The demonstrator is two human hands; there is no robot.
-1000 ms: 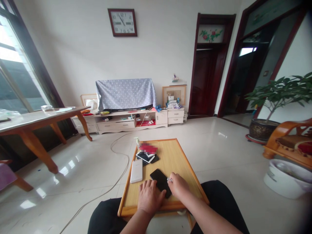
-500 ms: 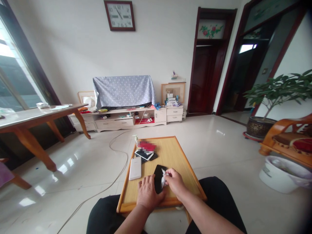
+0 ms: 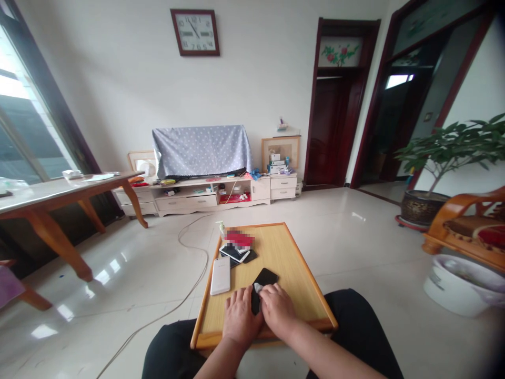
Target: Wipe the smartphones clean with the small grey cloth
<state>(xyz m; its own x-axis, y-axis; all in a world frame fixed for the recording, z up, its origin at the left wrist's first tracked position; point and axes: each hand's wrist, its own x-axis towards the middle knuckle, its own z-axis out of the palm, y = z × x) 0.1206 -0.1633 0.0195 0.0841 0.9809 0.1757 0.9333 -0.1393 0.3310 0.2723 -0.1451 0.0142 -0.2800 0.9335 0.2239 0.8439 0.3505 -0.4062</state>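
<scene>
Wooden lap tray (image 3: pixel 286 258) across knees, raised rim framing work surface. Black smartphone (image 3: pixel 265 277) lies flat near tray's front edge, between hands. Left hand (image 3: pixel 240 318) open, fingers spread over phone's lower end, apparently pinning it against sliding. Right hand (image 3: pixel 278 310) partly curled, pressing small white wipe (image 3: pixel 258 287) (cloth or tissue, too small to tell) onto phone's upper face. White smartphone (image 3: pixel 220 276) and phone stack (image 3: pixel 234 253) sit apart, beyond left hand.

A black phone (image 3: pixel 265 278) lies near the desk's (image 3: pixel 294 263) front edge, a white phone (image 3: pixel 220 276) by the left edge. Stacked phones (image 3: pixel 235 254) sit behind it.
</scene>
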